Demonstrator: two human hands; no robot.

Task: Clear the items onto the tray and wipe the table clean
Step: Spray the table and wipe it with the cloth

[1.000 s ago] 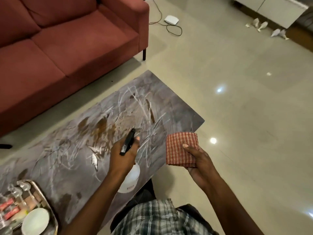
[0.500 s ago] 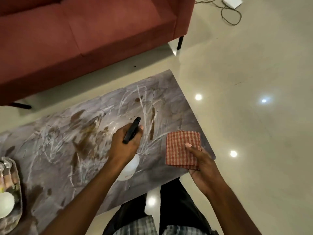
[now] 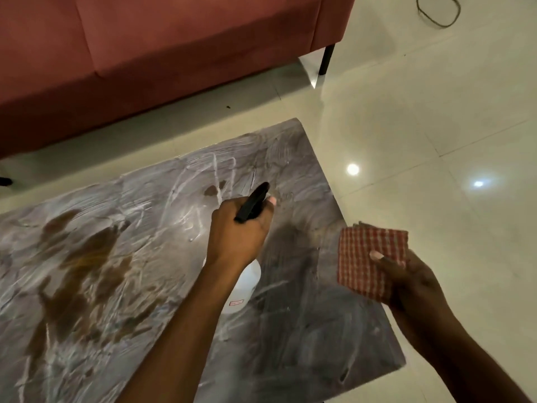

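At nine o'clock the grey marbled counter (image 3: 151, 309) carries brown stains (image 3: 87, 257) and white streaks, with a red sofa (image 3: 145, 53) beyond it at eleven o'clock. Near the centre, the left hand (image 3: 238, 237) has its fingers (image 3: 270, 202) curled round the neck of a white spray bottle (image 3: 244, 286), its black trigger head (image 3: 252, 205) pointing toward one o'clock above the counter. At four o'clock the right hand (image 3: 406, 283) holds a folded red checked cloth (image 3: 366, 251) over the counter's right edge, pinched between the thumb on top and fingers hidden beneath, with pale tiled floor (image 3: 436, 112) past it.
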